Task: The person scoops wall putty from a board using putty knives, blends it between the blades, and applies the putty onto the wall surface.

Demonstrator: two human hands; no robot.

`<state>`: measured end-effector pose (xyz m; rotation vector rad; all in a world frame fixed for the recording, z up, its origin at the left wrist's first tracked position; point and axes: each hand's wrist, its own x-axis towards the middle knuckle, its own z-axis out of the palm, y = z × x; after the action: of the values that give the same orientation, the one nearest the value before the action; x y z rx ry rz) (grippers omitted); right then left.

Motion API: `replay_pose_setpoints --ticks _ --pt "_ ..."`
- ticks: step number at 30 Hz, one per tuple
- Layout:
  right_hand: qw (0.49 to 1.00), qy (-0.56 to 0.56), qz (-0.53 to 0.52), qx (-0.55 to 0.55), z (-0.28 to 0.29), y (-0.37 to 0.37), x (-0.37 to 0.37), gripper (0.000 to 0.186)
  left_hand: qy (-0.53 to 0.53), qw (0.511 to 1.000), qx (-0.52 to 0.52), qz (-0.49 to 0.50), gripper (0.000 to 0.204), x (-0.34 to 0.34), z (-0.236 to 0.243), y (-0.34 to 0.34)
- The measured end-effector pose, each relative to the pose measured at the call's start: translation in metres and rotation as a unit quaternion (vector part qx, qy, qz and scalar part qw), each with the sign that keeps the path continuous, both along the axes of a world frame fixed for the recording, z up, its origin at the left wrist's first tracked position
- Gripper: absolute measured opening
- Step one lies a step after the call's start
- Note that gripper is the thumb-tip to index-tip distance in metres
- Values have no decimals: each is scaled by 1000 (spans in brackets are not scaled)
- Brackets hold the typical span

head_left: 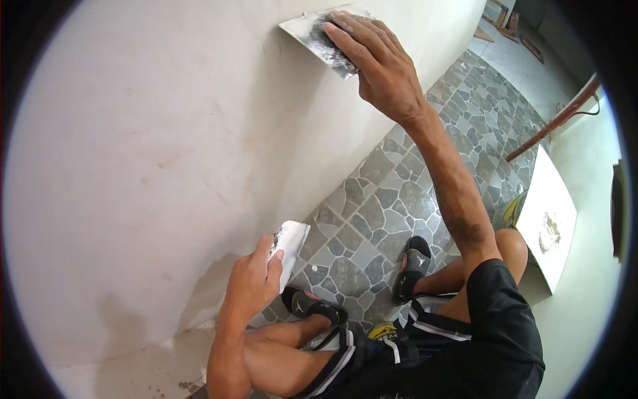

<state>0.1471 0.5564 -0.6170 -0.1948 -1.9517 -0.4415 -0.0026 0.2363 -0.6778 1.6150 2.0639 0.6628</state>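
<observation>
Up high, my right hand [389,70] is closed around a flat putty scraper [316,36] smeared with white and dark filler. Its broad blade lies at or very near the pale wall [166,133]; exact contact cannot be told. Lower down, my left hand [251,282] grips a second putty scraper [292,243], coated white, with the thumb across its face. That one is held close to the wall's foot, over the floor. Both handles are mostly hidden by fingers and filler.
To my right, a white board [535,199] bearing a dab of filler [549,233] rests above a partly hidden bucket [512,211]. A reddish pole [555,125] slants behind it. Stone-patterned tile floor [379,199] runs along the wall; wood scraps [510,26] lie far off.
</observation>
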Motion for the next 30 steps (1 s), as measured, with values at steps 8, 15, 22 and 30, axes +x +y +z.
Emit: replay_pose_setpoints --ticks 8,15,22,30 --pt "999 27 1 -23 -38 11 -28 52 -40 991 -117 51 23 8 17 -2" --pt "997 49 0 -54 -121 9 -38 55 -39 998 -53 21 25 -1 11 -4" --pt "992 69 -3 -101 -215 1 -49 53 -57 996 -58 29 26 0 9 2" --pt "975 -30 3 -222 -298 -35 -23 62 -1 993 -117 36 30 8 10 17"
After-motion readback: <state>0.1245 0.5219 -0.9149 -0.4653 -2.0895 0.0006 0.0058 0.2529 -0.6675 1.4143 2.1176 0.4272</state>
